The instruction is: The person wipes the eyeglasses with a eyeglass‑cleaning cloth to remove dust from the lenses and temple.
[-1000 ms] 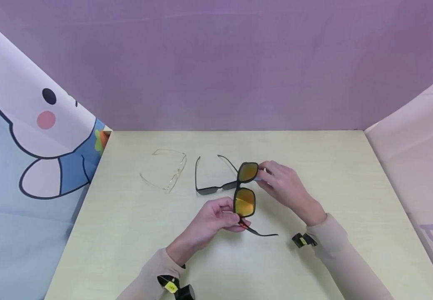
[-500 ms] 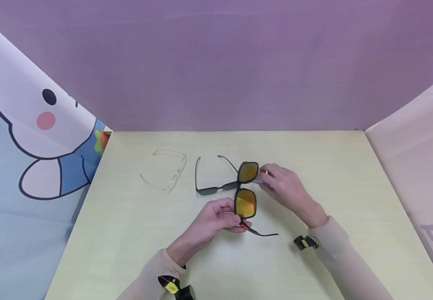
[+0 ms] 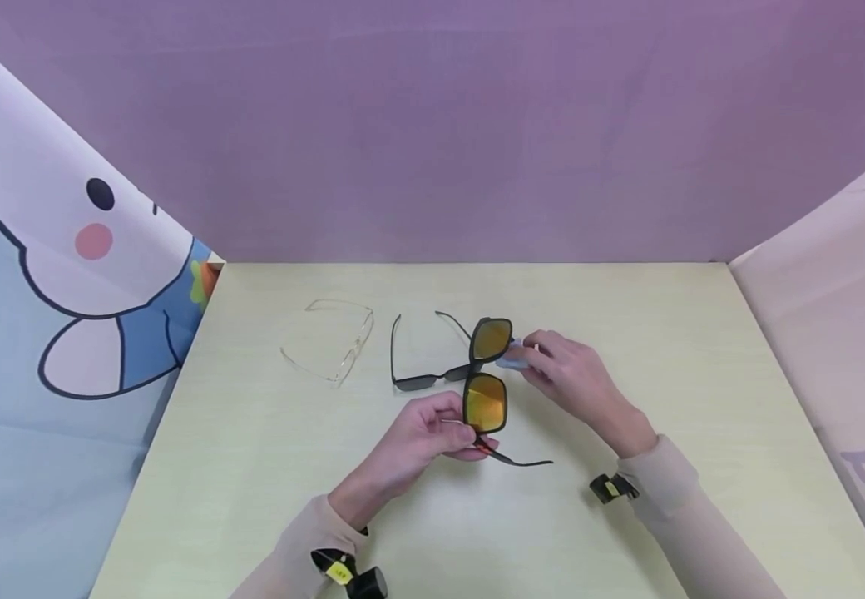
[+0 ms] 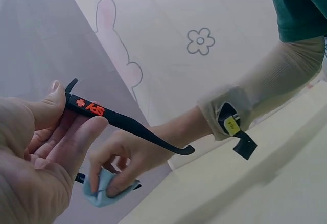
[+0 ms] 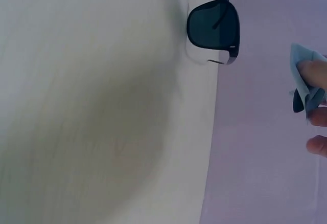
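My left hand (image 3: 432, 428) pinches the near end of a pair of sunglasses (image 3: 486, 403) with orange mirrored lenses, raised above the table. One temple arm (image 4: 122, 121), black with orange lettering, points away from that hand in the left wrist view. With my right hand (image 3: 570, 370) I pinch a folded light blue cloth (image 4: 103, 189) around the other temple arm, whose dark tip (image 5: 298, 102) pokes out of the cloth in the right wrist view. Behind the held pair, dark-lensed sunglasses (image 3: 415, 382) lie on the table with arms unfolded, partly hidden by it.
Thin-framed clear glasses (image 3: 358, 343) rest unfolded on the pale wooden table (image 3: 253, 499), left of the dark pair. A purple backdrop (image 3: 432, 133) rises behind the table, and printed cloth sheets (image 3: 13, 466) hang at both sides.
The held sunglasses have shifted slightly left and up with my left hand. My right hand has edged slightly right and down, and more of the blue cloth shows beside the far lens.
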### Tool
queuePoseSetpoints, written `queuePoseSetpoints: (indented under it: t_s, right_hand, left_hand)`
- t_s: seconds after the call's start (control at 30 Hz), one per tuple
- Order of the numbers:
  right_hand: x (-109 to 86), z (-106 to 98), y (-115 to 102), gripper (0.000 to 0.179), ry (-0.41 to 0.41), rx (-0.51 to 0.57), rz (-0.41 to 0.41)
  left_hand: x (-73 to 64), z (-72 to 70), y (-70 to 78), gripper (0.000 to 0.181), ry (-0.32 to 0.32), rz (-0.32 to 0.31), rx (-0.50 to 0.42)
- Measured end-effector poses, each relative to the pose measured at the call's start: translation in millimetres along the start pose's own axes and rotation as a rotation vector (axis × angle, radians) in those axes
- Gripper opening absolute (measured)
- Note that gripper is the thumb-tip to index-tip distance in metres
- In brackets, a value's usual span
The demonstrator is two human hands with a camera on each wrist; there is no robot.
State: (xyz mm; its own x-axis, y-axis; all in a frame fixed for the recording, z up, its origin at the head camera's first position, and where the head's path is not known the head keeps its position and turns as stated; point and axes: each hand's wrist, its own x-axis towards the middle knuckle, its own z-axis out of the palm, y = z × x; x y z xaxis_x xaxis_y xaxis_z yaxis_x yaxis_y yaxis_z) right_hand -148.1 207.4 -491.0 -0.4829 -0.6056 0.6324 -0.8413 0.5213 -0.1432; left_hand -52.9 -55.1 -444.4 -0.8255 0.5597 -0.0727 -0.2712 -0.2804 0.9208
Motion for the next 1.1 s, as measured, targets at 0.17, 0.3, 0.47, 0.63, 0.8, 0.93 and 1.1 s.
queuePoseSetpoints:
  t_s: [0.17, 0.3, 0.47, 0.63, 0.8, 0.93, 1.1]
  right_hand:
    - [4.0, -2.2, -1.1, 0.032, 0.004, -0.017, 0.010]
    - [3.8, -3.4, -1.6, 0.031, 0.007, -0.016, 0.014]
    - [-4.8, -3.1, -0.6, 0.037, -0.007, 0.028, 0.036]
    - [-10.6, -5.7, -2.4, 0.018, 0.025, 0.072, 0.074]
    - [-7.9, -12.7, -10.5, 0.036, 0.203, 0.202, 0.150]
    - [-2.9, -18.9, -17.4, 0.029, 0.327, 0.352, 0.315]
    - [5.1, -24.5, -25.4, 0.020, 0.345, 0.520, 0.592]
  left_hand:
    - [0.1, 1.4, -2.6, 0.028, -0.017, -0.013, -0.041]
    - [-0.2, 1.7, -2.2, 0.026, -0.023, -0.006, -0.021]
    - [-1.0, -0.7, -1.5, 0.033, -0.018, 0.022, 0.009]
    - [-2.3, -3.3, -3.2, 0.032, -0.009, 0.007, 0.017]
    - [-3.2, -7.8, -6.1, 0.035, -0.025, 0.004, 0.023]
    - [-3.9, -11.4, -7.6, 0.036, -0.043, 0.013, 0.067]
    - [-4.5, -11.8, -9.4, 0.027, -0.090, 0.000, 0.175]
